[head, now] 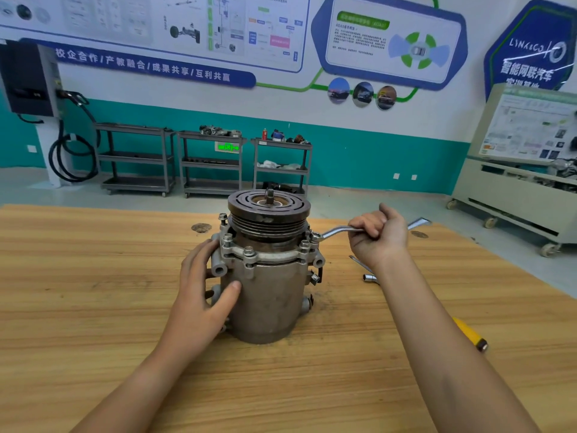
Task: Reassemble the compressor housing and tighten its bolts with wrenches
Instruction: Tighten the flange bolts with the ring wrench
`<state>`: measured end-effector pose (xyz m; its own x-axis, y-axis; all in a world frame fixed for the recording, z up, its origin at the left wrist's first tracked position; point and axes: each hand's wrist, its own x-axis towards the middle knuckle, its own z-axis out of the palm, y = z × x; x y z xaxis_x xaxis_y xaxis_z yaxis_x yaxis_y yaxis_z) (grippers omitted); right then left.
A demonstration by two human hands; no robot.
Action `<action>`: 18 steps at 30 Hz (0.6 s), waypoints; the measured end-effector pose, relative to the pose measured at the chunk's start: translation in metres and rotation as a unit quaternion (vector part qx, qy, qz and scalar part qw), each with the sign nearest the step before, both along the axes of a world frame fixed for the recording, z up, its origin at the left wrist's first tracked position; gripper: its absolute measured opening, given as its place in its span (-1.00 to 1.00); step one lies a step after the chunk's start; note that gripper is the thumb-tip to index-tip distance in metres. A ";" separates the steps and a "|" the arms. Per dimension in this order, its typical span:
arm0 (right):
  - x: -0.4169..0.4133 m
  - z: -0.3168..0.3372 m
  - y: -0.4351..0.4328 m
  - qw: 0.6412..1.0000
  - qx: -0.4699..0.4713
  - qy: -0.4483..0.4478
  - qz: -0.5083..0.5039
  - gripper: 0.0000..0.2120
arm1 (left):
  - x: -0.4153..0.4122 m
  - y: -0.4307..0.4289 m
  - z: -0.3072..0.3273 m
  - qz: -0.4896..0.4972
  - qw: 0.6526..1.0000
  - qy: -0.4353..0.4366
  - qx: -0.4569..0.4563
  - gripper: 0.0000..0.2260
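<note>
The grey cast-metal cylindrical compressor housing (268, 295) stood upright mid-table (93, 292). The left hand (203, 285) spread wide, bracing the housing's left side; the right hand (379, 235) gripped a silver offset ring wrench (337, 230) seated on a right-flange bolt (314, 237). Best pulled level, ring fully seated. Five flange bolts showed; a second tool (367, 273) lay right of the housing.

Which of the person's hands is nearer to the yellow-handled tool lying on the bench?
Right. The right hand grips the wrench up beyond the yellow-handled tool, on its side of the compressor. The left hand rests on the compressor's far side.
</note>
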<state>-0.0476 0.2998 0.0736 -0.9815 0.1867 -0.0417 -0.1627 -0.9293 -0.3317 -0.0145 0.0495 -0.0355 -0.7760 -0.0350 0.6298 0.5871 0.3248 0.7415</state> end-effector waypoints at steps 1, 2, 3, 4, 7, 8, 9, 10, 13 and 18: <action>0.008 -0.001 -0.002 1.000 0.001 0.015 -0.026 -0.44 | 0.000 0.000 0.000 -0.002 1.000 0.000 0.002 -0.39; 0.016 -0.003 -0.005 0.998 0.007 0.035 -0.051 -0.43 | 0.001 0.001 0.000 -0.002 1.000 0.000 0.003 -0.39; 0.025 -0.005 -0.008 0.995 0.023 0.058 -0.074 -0.42 | 0.001 0.001 0.001 -0.001 1.000 -0.001 0.004 -0.39; 0.035 -0.008 -0.012 0.991 0.049 0.081 -0.095 -0.42 | 0.001 0.002 0.001 0.001 1.000 -0.002 0.004 -0.38; 0.064 -0.022 -0.027 0.956 0.183 0.164 -0.158 -0.42 | 0.003 0.003 0.001 -0.001 1.000 -0.012 0.010 -0.38; 0.073 -0.028 -0.035 0.933 0.243 0.190 -0.185 -0.42 | 0.004 0.004 0.002 -0.003 1.000 -0.013 0.014 -0.38; 0.080 -0.034 -0.043 0.902 0.309 0.210 -0.218 -0.46 | 0.004 0.004 0.002 -0.005 1.000 -0.014 0.017 -0.38; 0.085 -0.039 -0.053 0.861 0.375 0.230 -0.254 -0.52 | 0.004 0.005 0.002 -0.007 1.000 -0.015 0.019 -0.38; 0.091 -0.046 -0.083 0.718 0.530 0.304 -0.333 -0.64 | 0.006 0.006 0.006 -0.011 1.000 -0.012 0.018 -0.39; 0.073 -0.049 -0.122 0.537 0.648 0.319 -0.436 -0.61 | 0.008 0.007 0.009 -0.017 1.000 -0.008 0.006 -0.40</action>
